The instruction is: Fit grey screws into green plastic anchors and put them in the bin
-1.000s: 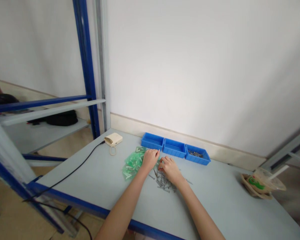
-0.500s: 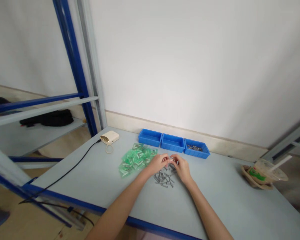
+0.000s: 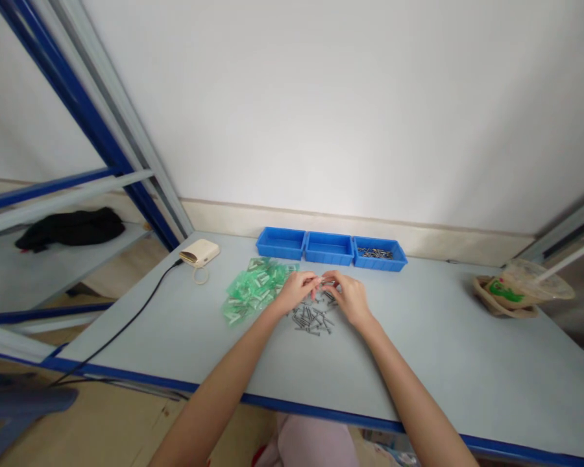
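My left hand and my right hand meet over the middle of the table, fingertips nearly touching. Both are closed in a pinch around something small and pale, too small to make out. Just below them lies a loose heap of grey metal screws, partly covered by the hands. Beside my left hand spreads a pile of small green plastic packets with whitish and metallic pieces showing through.
Along the wall stand three blue bins: a left bin, a middle bin and a right bin with small metal parts inside. A cream power bank with a black cable lies left. A drink cup stands at the right.
The view has tilted and shifted, showing more of the table's front edge. Both hands stay together above the screws, with the fingers slightly rearranged around the small thing.
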Demonstrator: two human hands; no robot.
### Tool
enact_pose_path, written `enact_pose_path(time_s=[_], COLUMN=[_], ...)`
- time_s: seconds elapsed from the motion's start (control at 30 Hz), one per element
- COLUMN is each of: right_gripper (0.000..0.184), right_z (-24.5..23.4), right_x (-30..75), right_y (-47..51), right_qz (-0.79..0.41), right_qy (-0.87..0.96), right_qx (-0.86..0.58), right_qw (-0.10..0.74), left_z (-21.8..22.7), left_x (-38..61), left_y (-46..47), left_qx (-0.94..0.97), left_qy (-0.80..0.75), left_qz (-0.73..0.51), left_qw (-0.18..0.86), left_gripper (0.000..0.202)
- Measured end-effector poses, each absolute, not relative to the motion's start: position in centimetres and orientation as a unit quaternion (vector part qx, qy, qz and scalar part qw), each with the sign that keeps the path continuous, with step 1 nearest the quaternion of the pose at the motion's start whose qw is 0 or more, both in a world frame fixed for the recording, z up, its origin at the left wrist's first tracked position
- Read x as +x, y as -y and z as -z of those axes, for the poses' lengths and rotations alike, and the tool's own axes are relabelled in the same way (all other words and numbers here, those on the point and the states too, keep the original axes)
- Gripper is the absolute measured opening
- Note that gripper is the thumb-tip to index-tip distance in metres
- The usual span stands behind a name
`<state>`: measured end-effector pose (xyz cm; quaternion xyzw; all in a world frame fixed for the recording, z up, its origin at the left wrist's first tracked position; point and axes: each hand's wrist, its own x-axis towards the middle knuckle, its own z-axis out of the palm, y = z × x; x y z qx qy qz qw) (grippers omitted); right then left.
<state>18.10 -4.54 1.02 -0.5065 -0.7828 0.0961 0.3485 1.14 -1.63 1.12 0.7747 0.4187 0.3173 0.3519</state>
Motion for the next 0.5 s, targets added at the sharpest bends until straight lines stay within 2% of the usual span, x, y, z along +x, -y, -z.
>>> enact_pose_path(time_s=[0.13, 0.27, 0.4, 0.5], right_gripper=[0.018, 0.022, 0.025, 0.027], right_z=[-1.28, -1.32, -1.27, -1.22], right_x=[18.34, 18.6, 18.53, 18.29], right_y=[4.76, 5.07, 5.21, 5.14], right_qz=[-0.029, 0.001, 0.022, 0.039], right_qy=[0.786, 0.806, 0.804, 0.806], right_qx=[-0.528, -0.52, -0.528, -0.528], right_qw=[0.32, 0.281, 0.272, 0.265], left_z=[-1.25, -0.99, -0.7, -0.52], left_x=[1.1, 1.37, 1.59, 1.55], left_y=[1.4, 1.54, 1.64, 1.52], left_qx=[0.758, 0.751, 0.765, 0.773], left_qy=[-0.427, -0.404, -0.403, -0.408], left_qz=[-0.325, -0.314, -0.326, -0.345], left_qw=[0.371, 0.417, 0.383, 0.341], left_gripper=[0.038, 0.027, 0.027, 0.039])
